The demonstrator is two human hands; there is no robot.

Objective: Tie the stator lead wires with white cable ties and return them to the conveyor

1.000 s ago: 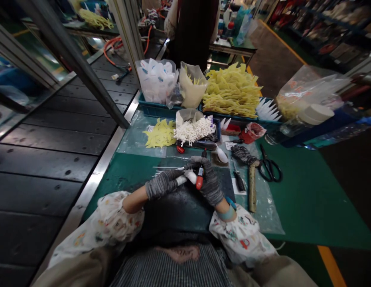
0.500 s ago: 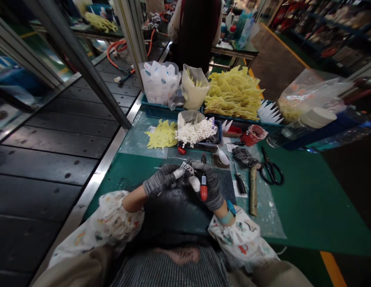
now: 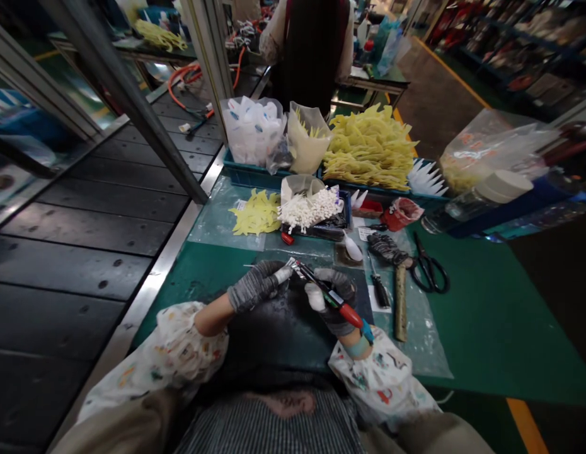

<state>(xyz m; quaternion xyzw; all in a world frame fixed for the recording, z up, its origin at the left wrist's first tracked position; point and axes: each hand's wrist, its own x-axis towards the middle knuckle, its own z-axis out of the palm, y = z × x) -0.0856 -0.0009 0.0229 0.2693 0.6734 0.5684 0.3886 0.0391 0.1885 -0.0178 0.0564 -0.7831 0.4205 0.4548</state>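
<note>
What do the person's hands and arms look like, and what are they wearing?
The left hand and right hand wear grey knit gloves. The left oversleeve and right oversleeve are white, loose and printed with small colourful figures. A teal band circles the right wrist.

Rough grey knit cloth on L glove (image 3: 253,287) & R glove (image 3: 338,307); glossy red plastic on tool handle (image 3: 350,315). At 3 o'clock, wood stick (image 3: 401,302) looked rough, bench mat (image 3: 486,334) matt green. At 12 o'clock, thin clear plastic bag (image 3: 250,129) shone; at 9 o'clock, slatted black surface (image 3: 85,221) was matt.
</note>
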